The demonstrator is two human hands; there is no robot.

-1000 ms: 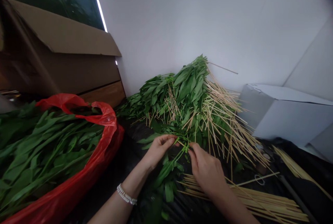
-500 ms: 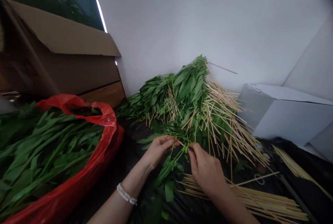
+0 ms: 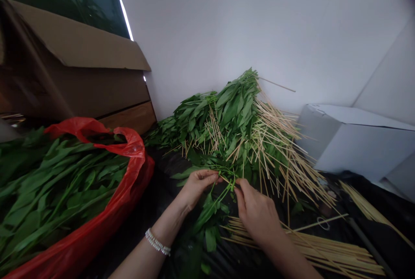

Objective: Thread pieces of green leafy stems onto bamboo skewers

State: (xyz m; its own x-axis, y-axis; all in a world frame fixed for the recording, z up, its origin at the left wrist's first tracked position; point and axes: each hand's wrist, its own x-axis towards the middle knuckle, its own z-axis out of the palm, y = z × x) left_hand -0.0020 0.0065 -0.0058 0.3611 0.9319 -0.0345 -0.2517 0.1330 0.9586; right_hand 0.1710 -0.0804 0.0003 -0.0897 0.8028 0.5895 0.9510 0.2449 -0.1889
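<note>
Between my hands is a thin bamboo skewer (image 3: 224, 179) with green leaf stems (image 3: 232, 184) across it. My right hand (image 3: 257, 210) is closed in a pinch around the skewer and stems, which its fingers partly hide. At the skewer's left end, my left hand (image 3: 201, 185) has thumb and forefinger pinched together at a green stem; exactly what lies between those fingertips is hard to see. Long green leaves (image 3: 207, 214) hang below the stems, between the two hands. A pile of skewered leaf bunches (image 3: 238, 102) rises behind, its sticks (image 3: 285, 145) pointing to the right.
A red plastic bag (image 3: 136, 153) full of leafy stems (image 3: 61, 184) stands at left, before a cardboard box (image 3: 97, 89). Loose bamboo skewers (image 3: 330, 248) lie on black plastic sheeting (image 3: 155, 210) at lower right. A white box (image 3: 359, 145) sits by the wall (image 3: 233, 20).
My left fingertips shift very slightly along the skewer and stem. The right hand and everything around stay almost the same.
</note>
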